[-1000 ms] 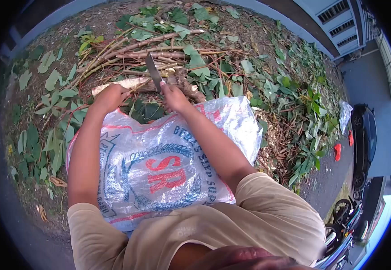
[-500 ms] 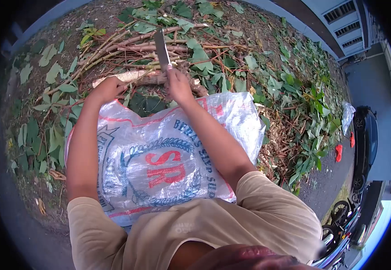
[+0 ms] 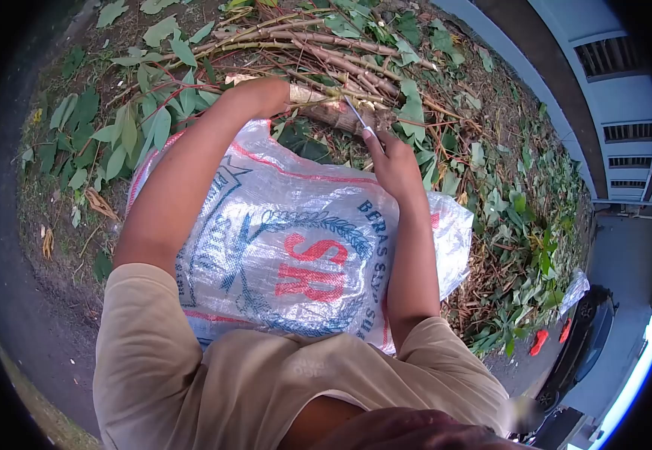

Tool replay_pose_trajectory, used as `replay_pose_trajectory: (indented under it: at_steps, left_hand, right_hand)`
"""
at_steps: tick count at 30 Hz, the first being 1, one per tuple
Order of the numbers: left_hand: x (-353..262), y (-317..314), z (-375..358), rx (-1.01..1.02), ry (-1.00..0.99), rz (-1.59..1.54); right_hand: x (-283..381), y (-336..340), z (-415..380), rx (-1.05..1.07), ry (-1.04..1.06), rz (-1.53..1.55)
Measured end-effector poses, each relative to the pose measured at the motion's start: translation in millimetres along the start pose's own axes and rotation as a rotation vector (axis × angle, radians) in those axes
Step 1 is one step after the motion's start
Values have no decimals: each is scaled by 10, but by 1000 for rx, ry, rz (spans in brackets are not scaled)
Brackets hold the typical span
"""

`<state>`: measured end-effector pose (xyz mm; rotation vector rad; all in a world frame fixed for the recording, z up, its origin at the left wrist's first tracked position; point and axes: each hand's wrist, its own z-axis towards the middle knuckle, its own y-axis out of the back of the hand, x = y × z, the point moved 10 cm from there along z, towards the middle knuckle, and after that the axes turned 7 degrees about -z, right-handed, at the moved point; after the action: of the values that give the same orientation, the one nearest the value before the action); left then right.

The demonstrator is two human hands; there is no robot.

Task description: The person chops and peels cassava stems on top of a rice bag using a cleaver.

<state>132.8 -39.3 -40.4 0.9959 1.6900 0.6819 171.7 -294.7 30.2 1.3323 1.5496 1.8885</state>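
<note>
My right hand [image 3: 396,163] is closed round the handle of a large knife [image 3: 357,118]. The blade is seen nearly edge-on, and its far end reaches a thin green stem on a thick log [image 3: 333,114]. The log has bark on its near side and pale bared wood on top. My left hand [image 3: 264,96] is closed at the log's left part, with the thin stem [image 3: 324,91] running out from it to the right; its fingertips are partly hidden. A white woven sack [image 3: 303,225] with red and blue print covers my lap, below both hands.
Cut branches [image 3: 326,41] lie in a pile beyond the log. Green leaves [image 3: 127,124] and twigs cover the ground on both sides. At the right are a dark car [image 3: 585,345], red objects [image 3: 539,342] and a wall with vents [image 3: 611,97].
The knife has come down from a raised, upright position to the stem on the log. The view has shifted, so the hands and sack appear further right.
</note>
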Motion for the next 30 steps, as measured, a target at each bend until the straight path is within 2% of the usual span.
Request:
replay_pose_trajectory:
  at_steps: [1,2,3,5,7,9,10,11,13,15,17,18,19,21,22,23,25,26,27,29,30]
  left_hand:
    - [77,-84,8,3,17,-20]
    - [118,-100,52,-33,0,-18]
    - [89,-51,50,-75,-21,-10]
    - [82,-60,38,-21,5,13]
    - [95,-67,59,-5,12,29]
    - [41,-27,80,-35,-41,39]
    - [-32,-2,33,-25,-41,-42]
    - [-89,17,-41,-12,-42,-120]
    - [-26,3,14,-92,-32,68]
    - [28,-53,37,-15,19,11]
    - [-58,7,-47,14,28,-6]
    - [-46,3,-54,22,46,-11]
    - [-41,-9,-62,30,62,-14]
    - [-17,-20,-42,33,48,16]
    - [-21,-26,-53,45,51,1]
    - [-31,-30,-60,57,53,-14]
    - [-15,-61,-19,19,22,-15]
    - [12,-51,16,-11,-3,-21]
    - [6,17,31,-18,3,-26]
    - [-44,-25,-62,51,49,-13]
    - [-72,-19,-64,13,-7,-4]
  right_hand:
    - [56,70,-48,42,-43,101]
    - [15,71,-38,-4,-24,288]
    - [45,46,-38,7,-22,286]
    - [170,221,-98,-159,88,697]
    - [117,200,-91,-204,135,707]
    - [-329,-222,66,100,-155,421]
    - [-360,-219,123,84,-71,-6]
    - [-443,-227,95,74,-67,-4]
    - [-447,-202,85,81,-132,92]
    - [-432,-190,11,145,-165,159]
    - [-127,26,-48,125,-198,785]
    - [36,141,-57,43,-73,870]
    - [3,116,-61,47,-77,871]
    - [-36,107,10,32,41,924]
    - [-283,-66,43,156,-115,860]
    - [-390,-152,65,152,-111,860]
    - [-607,-315,66,250,-175,-62]
    - [-671,-340,32,224,-213,105]
    - [-581,-282,29,227,-203,100]
    - [-291,-4,-62,140,-192,332]
    - [-172,69,-75,106,-147,634]
